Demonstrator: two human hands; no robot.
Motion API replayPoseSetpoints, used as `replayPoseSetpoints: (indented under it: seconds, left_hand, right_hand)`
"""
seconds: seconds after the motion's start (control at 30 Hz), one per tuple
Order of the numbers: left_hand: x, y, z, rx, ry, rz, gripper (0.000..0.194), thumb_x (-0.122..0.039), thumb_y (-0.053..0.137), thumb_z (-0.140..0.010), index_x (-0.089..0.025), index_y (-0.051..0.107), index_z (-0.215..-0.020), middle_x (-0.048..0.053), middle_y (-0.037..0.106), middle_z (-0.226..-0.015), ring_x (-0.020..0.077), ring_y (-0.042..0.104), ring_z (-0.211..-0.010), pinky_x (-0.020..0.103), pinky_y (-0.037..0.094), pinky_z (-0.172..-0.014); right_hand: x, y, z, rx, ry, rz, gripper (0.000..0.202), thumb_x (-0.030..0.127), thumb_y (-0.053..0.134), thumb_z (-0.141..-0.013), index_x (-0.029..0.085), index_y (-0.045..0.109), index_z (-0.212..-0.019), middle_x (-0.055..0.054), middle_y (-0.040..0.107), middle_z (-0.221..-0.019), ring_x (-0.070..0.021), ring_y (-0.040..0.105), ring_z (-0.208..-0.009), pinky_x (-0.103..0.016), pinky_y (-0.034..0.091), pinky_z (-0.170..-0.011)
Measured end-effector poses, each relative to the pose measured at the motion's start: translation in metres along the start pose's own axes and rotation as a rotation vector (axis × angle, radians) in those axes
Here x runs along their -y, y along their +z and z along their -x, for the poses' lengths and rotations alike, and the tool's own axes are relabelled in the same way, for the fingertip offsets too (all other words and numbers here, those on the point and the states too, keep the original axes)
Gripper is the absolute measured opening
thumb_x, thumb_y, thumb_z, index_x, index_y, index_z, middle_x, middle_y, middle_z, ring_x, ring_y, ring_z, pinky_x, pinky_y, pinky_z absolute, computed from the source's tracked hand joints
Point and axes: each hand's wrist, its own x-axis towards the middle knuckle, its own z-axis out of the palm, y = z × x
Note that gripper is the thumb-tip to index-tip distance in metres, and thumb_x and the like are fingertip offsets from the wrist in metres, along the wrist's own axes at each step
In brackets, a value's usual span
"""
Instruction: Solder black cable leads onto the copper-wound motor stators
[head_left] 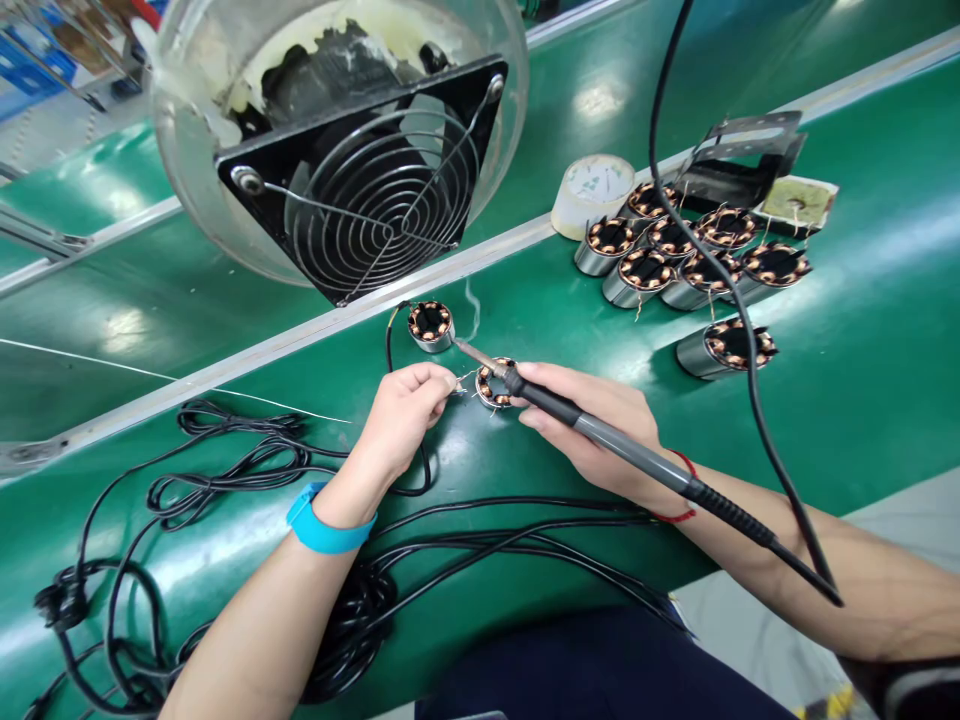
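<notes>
My right hand point(592, 425) grips a soldering iron point(622, 445). Its tip points up and left, and a wisp of smoke rises near it. Below the iron lies a motor stator point(489, 394) with copper windings, partly hidden by the iron and my right fingers. My left hand point(409, 415) is closed in a pinch on a thin wire point(462, 384) beside that stator. What else is between those fingertips is too small to tell. Just beyond the tip, another stator point(430, 325) stands upright in a metal casing with a black cable point(389, 335) beside it.
A fume fan point(390, 225) with a wire guard hangs over the bench. Several wound stators point(646, 272) stand at the right, near a tape roll point(592, 190), a black iron stand point(735, 165) and a sponge tray point(796, 203). Coiled black cables point(240, 445) lie at the left and front.
</notes>
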Motion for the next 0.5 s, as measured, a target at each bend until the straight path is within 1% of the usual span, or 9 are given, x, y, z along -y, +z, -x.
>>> replayPoseSetpoints:
  seconds: [0.07, 0.17, 0.27, 0.33, 0.4, 0.5]
  left_hand:
    - [0.000, 0.000, 0.000, 0.001, 0.001, 0.000, 0.014, -0.026, 0.064, -0.064, -0.013, 0.058, -0.062, -0.006, 0.041, -0.047, 0.0019, 0.027, -0.040, 0.018, 0.014, -0.042]
    - [0.000, 0.000, 0.000, -0.003, 0.004, -0.007, 0.014, -0.026, 0.063, -0.064, -0.013, 0.058, -0.062, -0.006, 0.041, -0.047, 0.0019, 0.027, -0.040, 0.018, 0.014, -0.042]
    - [-0.001, 0.000, 0.000, -0.003, 0.008, -0.023, 0.015, -0.027, 0.062, -0.064, -0.013, 0.058, -0.062, -0.006, 0.042, -0.047, 0.0020, 0.028, -0.041, 0.018, 0.015, -0.042]
    - [-0.001, 0.000, 0.001, -0.003, 0.015, -0.032, 0.015, -0.027, 0.062, -0.065, -0.013, 0.057, -0.063, -0.006, 0.042, -0.048, 0.0020, 0.028, -0.041, 0.018, 0.016, -0.042]
    - [-0.001, 0.000, 0.001, -0.003, 0.023, -0.036, 0.015, -0.027, 0.062, -0.065, -0.013, 0.057, -0.063, -0.006, 0.042, -0.049, 0.0020, 0.028, -0.041, 0.018, 0.016, -0.042]
    - [0.000, 0.000, 0.002, -0.006, 0.037, -0.048, 0.014, -0.027, 0.061, -0.066, -0.014, 0.055, -0.064, -0.007, 0.041, -0.050, 0.0024, 0.028, -0.042, 0.018, 0.017, -0.043]
  right_hand:
    - [0.000, 0.001, 0.000, 0.031, 0.024, 0.011, 0.037, 0.023, 0.058, -0.092, 0.024, 0.053, -0.129, -0.006, 0.067, -0.119, -0.0195, 0.067, -0.102, -0.033, 0.057, -0.086]
    - [-0.002, 0.002, -0.001, 0.066, 0.015, 0.002, 0.037, 0.022, 0.055, -0.094, 0.025, 0.050, -0.131, -0.004, 0.070, -0.112, -0.0175, 0.068, -0.098, -0.032, 0.055, -0.083]
    - [-0.005, 0.006, -0.004, 0.054, -0.005, -0.016, 0.034, 0.019, 0.052, -0.095, 0.024, 0.050, -0.128, -0.003, 0.071, -0.107, -0.0165, 0.065, -0.102, -0.033, 0.051, -0.089]
    - [-0.006, 0.010, -0.005, 0.055, 0.015, -0.003, 0.031, 0.018, 0.051, -0.095, 0.024, 0.051, -0.126, -0.003, 0.069, -0.110, -0.0173, 0.062, -0.109, -0.035, 0.048, -0.096]
    - [-0.007, 0.013, -0.007, 0.081, 0.041, 0.034, 0.031, 0.020, 0.051, -0.094, 0.022, 0.052, -0.125, -0.006, 0.066, -0.117, -0.0201, 0.057, -0.116, -0.039, 0.045, -0.100]
    - [-0.006, 0.018, -0.009, 0.133, 0.062, 0.065, 0.034, 0.023, 0.053, -0.093, 0.019, 0.051, -0.126, -0.009, 0.062, -0.124, -0.0236, 0.052, -0.122, -0.042, 0.043, -0.102]
